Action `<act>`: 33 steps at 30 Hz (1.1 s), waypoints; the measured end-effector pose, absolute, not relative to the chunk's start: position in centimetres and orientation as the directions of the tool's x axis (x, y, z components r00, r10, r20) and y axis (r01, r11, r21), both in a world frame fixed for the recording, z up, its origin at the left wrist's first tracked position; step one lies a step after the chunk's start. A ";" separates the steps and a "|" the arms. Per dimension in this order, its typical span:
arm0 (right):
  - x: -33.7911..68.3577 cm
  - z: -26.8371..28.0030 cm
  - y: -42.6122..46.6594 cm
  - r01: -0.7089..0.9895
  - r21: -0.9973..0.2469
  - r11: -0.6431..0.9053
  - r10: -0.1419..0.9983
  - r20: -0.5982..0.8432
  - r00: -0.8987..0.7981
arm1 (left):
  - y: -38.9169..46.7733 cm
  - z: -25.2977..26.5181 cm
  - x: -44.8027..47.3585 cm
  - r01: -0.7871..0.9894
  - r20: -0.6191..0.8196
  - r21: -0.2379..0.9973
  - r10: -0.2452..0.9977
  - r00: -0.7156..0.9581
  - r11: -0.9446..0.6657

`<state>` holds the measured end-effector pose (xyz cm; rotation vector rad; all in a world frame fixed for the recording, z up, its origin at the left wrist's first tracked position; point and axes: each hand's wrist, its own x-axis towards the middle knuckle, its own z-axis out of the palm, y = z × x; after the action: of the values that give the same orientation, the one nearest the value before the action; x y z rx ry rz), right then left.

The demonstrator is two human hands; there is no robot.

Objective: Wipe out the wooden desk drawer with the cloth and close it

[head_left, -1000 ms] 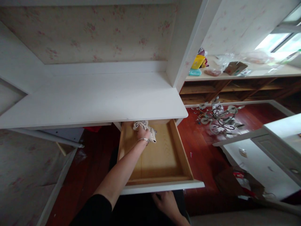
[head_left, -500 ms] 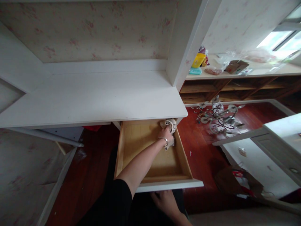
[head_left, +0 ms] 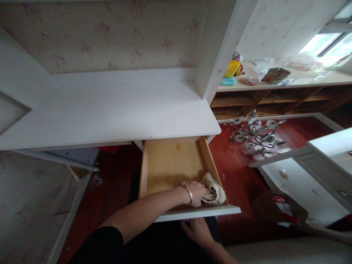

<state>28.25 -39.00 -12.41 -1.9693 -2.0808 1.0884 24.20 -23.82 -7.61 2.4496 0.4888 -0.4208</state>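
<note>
A pale wooden drawer (head_left: 169, 161) with a white front is pulled out from under the white desk (head_left: 123, 110). My left hand (head_left: 196, 192), with a silver bangle at the wrist, is inside it, closed on a crumpled beige cloth with dark markings (head_left: 213, 189). The cloth lies in the near right corner, against the drawer's side and front walls. My right hand (head_left: 198, 231) is at the outer side of the drawer front, just below its top edge. The drawer front and shadow hide most of its fingers, so its grip is unclear.
A metal chandelier (head_left: 257, 134) lies on the red wooden floor to the right. Beyond it, a low shelf unit (head_left: 275, 86) carries a yellow container (head_left: 232, 68), plastic bags and a cardboard box (head_left: 276, 76). White furniture (head_left: 316, 176) and a brown bag (head_left: 275, 209) stand at right.
My left hand has drawn the cloth from the drawer's far right corner toward me, into the near right corner. My right hand remains by the drawer front.
</note>
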 end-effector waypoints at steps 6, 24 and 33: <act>28.0 -12.6 -39.4 0.852 -0.514 -0.103 0.898 -0.417 -0.143 | -22.7 -5.9 20.8 0.317 -0.485 0.380 0.105 0.868 -0.869; 27.9 -11.4 -39.1 0.836 -0.539 -0.107 0.898 -0.414 -0.151 | -15.3 -4.0 9.0 0.368 -0.667 0.055 0.240 0.706 -0.928; 27.8 -11.7 -39.5 0.840 -0.529 -0.119 0.908 -0.401 -0.123 | -5.8 -5.3 8.5 0.416 -0.469 -0.161 0.440 0.766 -0.895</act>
<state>27.77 -39.50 -11.67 -2.0132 -2.0177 1.0725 8.54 -5.81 -5.33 2.9962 0.7259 -0.8148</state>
